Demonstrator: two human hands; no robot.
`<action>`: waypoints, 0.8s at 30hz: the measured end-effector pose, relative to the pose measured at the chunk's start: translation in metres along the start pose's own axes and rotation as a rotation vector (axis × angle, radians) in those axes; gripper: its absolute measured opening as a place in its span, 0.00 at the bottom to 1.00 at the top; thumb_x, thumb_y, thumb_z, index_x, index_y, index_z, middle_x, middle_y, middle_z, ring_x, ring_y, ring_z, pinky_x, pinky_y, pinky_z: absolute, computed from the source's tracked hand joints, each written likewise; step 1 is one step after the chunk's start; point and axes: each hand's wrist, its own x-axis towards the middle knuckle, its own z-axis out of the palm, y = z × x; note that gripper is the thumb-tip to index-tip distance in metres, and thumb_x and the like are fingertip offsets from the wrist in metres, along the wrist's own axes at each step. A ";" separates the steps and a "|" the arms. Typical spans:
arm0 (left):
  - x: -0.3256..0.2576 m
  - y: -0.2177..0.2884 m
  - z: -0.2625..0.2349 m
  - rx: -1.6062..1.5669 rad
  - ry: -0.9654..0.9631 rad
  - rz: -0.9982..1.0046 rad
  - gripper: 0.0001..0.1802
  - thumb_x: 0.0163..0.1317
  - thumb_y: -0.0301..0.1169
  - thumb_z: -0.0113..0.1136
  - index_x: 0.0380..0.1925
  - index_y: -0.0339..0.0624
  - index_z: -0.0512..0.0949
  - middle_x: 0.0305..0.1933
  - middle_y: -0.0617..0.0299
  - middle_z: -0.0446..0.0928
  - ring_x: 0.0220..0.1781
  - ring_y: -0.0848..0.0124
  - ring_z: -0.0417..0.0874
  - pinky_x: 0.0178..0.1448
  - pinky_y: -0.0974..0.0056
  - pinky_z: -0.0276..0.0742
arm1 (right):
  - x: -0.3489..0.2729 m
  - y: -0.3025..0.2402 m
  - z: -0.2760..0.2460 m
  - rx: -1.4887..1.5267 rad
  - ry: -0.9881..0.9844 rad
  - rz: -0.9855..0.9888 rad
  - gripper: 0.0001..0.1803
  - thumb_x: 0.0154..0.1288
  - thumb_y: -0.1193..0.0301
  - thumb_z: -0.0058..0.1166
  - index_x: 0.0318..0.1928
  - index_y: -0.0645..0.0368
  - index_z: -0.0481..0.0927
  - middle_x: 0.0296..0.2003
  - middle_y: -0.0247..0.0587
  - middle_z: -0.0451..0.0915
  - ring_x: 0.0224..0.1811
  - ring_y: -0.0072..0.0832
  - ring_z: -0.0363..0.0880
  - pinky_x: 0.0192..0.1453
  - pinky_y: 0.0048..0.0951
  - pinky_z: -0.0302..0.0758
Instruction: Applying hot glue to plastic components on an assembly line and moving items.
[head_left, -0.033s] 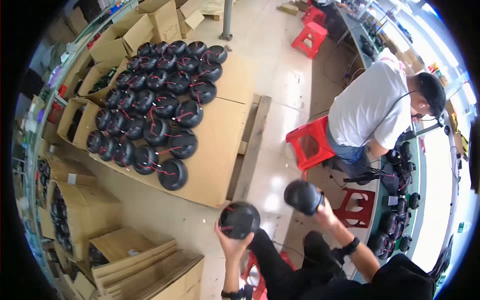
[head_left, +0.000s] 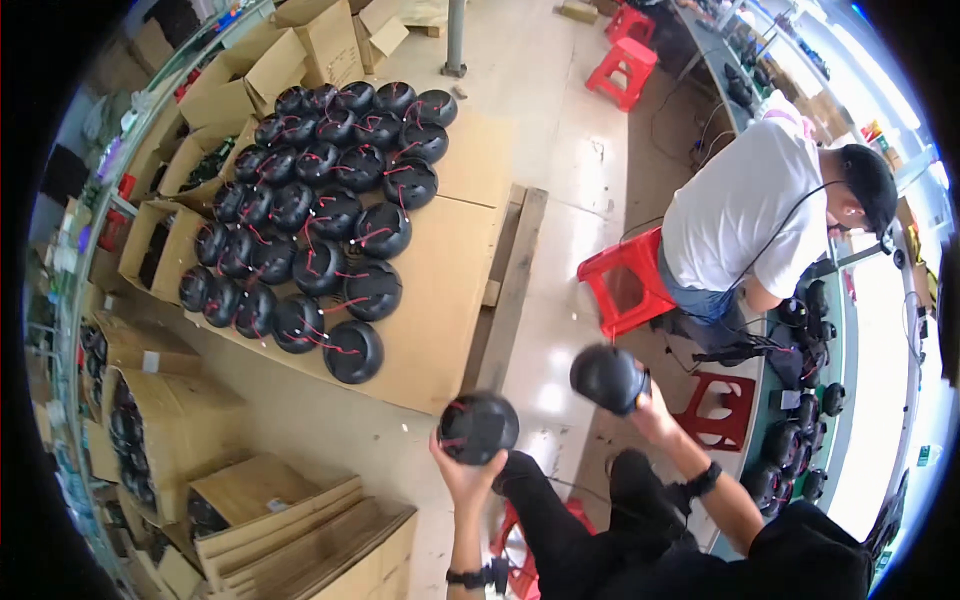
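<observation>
My left hand (head_left: 468, 482) is closed around the lower rim of a round black dome-shaped housing (head_left: 490, 425). A flat face with short red wires shows on that housing. To its right, my right hand (head_left: 652, 408) grips a second black rounded housing (head_left: 606, 378) by its right side; its smooth curved back is toward me. Both housings are held up in the air, apart from each other, above the floor. Several like housings (head_left: 372, 290) with red wires stand in rows on a cardboard sheet (head_left: 455, 285) ahead of my left hand.
A wooden pallet (head_left: 512, 300) lies under the cardboard. Open cartons (head_left: 165, 430) line the left side. On the right, a person in a white shirt (head_left: 745, 200) sits on a red stool (head_left: 630, 280) at a bench (head_left: 828, 440) holding black parts. Another red stool (head_left: 720, 405) stands nearer me.
Both my hands have moved slightly forward with their housings. The whole view has shifted a little. Each hand keeps its hold.
</observation>
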 end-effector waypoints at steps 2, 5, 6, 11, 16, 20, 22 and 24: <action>0.055 0.019 0.027 -0.116 0.090 -0.089 0.64 0.40 0.37 0.86 0.73 0.37 0.52 0.70 0.47 0.62 0.68 0.56 0.70 0.72 0.52 0.71 | 0.060 -0.018 0.004 0.054 0.000 0.008 0.57 0.56 0.51 0.75 0.77 0.59 0.53 0.73 0.48 0.63 0.74 0.40 0.66 0.76 0.45 0.67; 0.160 -0.014 0.064 -0.006 0.161 0.007 0.65 0.42 0.40 0.86 0.73 0.35 0.51 0.70 0.45 0.63 0.70 0.54 0.70 0.74 0.51 0.69 | 0.168 -0.035 0.021 0.035 0.071 0.005 0.55 0.59 0.55 0.73 0.77 0.61 0.54 0.73 0.50 0.62 0.75 0.40 0.63 0.76 0.43 0.67; 0.196 -0.005 0.090 0.077 0.144 0.026 0.66 0.41 0.40 0.87 0.74 0.34 0.51 0.70 0.44 0.62 0.70 0.53 0.69 0.75 0.50 0.67 | 0.207 -0.042 0.018 -0.065 0.113 -0.060 0.55 0.59 0.55 0.73 0.77 0.61 0.54 0.72 0.51 0.62 0.76 0.40 0.62 0.76 0.43 0.66; 0.346 -0.002 0.193 0.205 0.186 0.101 0.62 0.45 0.36 0.85 0.74 0.34 0.52 0.72 0.44 0.61 0.72 0.53 0.68 0.77 0.50 0.64 | 0.398 -0.062 0.028 -0.269 0.147 -0.232 0.62 0.51 0.60 0.80 0.78 0.62 0.51 0.71 0.57 0.64 0.76 0.41 0.61 0.77 0.42 0.63; 0.457 0.005 0.283 0.455 0.114 0.258 0.67 0.41 0.32 0.86 0.75 0.35 0.48 0.73 0.42 0.59 0.75 0.49 0.65 0.79 0.48 0.59 | 0.577 -0.086 -0.007 -0.623 0.146 -0.573 0.69 0.43 0.57 0.84 0.77 0.65 0.49 0.71 0.57 0.61 0.78 0.45 0.57 0.80 0.45 0.57; 0.506 0.009 0.304 0.559 0.171 0.162 0.68 0.43 0.31 0.86 0.77 0.39 0.45 0.76 0.37 0.54 0.74 0.48 0.67 0.76 0.45 0.68 | 0.664 -0.104 -0.003 -0.882 0.068 -0.661 0.71 0.38 0.57 0.84 0.77 0.66 0.50 0.73 0.66 0.54 0.78 0.58 0.56 0.81 0.47 0.58; 0.525 0.007 0.314 0.562 0.204 0.156 0.68 0.44 0.29 0.85 0.78 0.41 0.44 0.76 0.37 0.53 0.74 0.48 0.67 0.74 0.46 0.73 | 0.694 -0.107 -0.001 -0.926 0.042 -0.706 0.69 0.37 0.59 0.83 0.77 0.60 0.52 0.73 0.61 0.57 0.73 0.60 0.62 0.75 0.50 0.67; 0.535 0.004 0.321 0.551 0.239 0.212 0.69 0.47 0.26 0.83 0.80 0.45 0.40 0.77 0.39 0.53 0.74 0.50 0.67 0.69 0.50 0.81 | 0.710 -0.107 0.000 -0.946 0.016 -0.683 0.69 0.37 0.59 0.83 0.78 0.57 0.52 0.73 0.60 0.57 0.72 0.60 0.63 0.74 0.51 0.68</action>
